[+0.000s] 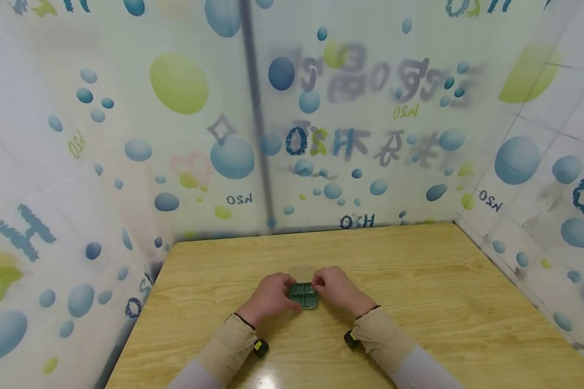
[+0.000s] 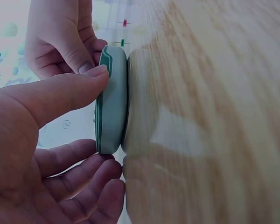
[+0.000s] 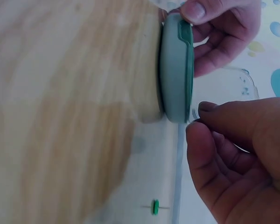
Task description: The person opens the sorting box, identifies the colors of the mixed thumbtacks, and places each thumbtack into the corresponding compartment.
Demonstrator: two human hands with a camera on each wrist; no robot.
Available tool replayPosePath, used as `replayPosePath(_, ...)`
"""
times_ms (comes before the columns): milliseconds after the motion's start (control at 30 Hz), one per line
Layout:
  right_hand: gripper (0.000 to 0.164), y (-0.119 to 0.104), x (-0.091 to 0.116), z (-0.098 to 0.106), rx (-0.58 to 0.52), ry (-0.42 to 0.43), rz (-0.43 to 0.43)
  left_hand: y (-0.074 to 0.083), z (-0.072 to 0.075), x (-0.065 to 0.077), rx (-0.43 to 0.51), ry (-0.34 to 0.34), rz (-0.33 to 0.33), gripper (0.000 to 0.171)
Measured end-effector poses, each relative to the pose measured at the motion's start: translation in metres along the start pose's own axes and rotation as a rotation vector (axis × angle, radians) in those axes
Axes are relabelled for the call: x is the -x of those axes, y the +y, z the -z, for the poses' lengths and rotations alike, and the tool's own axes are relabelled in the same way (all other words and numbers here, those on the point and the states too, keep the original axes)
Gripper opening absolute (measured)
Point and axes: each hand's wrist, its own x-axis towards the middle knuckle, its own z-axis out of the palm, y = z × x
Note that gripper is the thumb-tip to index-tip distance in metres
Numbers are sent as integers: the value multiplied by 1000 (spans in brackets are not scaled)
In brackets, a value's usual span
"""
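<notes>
A green pill box (image 1: 304, 296) lies on the table with its compartments uncovered and its clear lid (image 1: 303, 272) folded back on the far side. My left hand (image 1: 273, 297) holds the box from the left; in the left wrist view the thumb (image 2: 86, 81) presses its rim and the fingers lie along its lower side. Over the box's right far compartment is my right hand (image 1: 338, 289). Thumb and forefinger meet at their tips in the right wrist view, beside the box's rim, on a tiny thing too small to identify. The other fingers (image 3: 228, 154) curl inward.
The wooden table (image 1: 409, 270) stretches out on both sides of the box. Behind it and along the sides hang pale sheets (image 1: 214, 135) printed with blue and green dots. Each wrist carries a small black camera (image 1: 260, 347) on a tan cuff.
</notes>
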Motion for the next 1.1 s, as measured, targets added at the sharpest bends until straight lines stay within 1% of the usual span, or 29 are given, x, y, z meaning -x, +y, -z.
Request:
replayPosePath(100, 14, 4, 0, 4, -33, 10, -31, 0, 0, 0, -4, 2, 4, 60)
replayPosePath(233, 15, 9, 0, 12, -38, 24, -96, 1, 0, 0, 4, -2, 8, 59)
replayPosePath(400, 13, 15, 0, 21, -71, 2, -196, 3, 1, 0, 0, 1, 5, 58)
replayPosePath(500, 13, 18, 0, 25, -58, 4, -229, 4, 1, 0, -1, 2, 6, 59)
replayPosePath(633, 17, 21, 2, 31, 0, 2, -266, 4, 1, 1, 8, -3, 8, 59)
replayPosePath(800, 18, 23, 3, 39, 20, -42, -290, 3, 2, 1, 12, -4, 1, 57)
replayPosePath(967, 18, 25, 6, 43, -7, -102, -314, 3, 3, 1, 6, -3, -5, 57)
replayPosePath(1100, 19, 28, 6, 40, -29, -150, -336, 3, 2, 1, 7, -4, -10, 57)
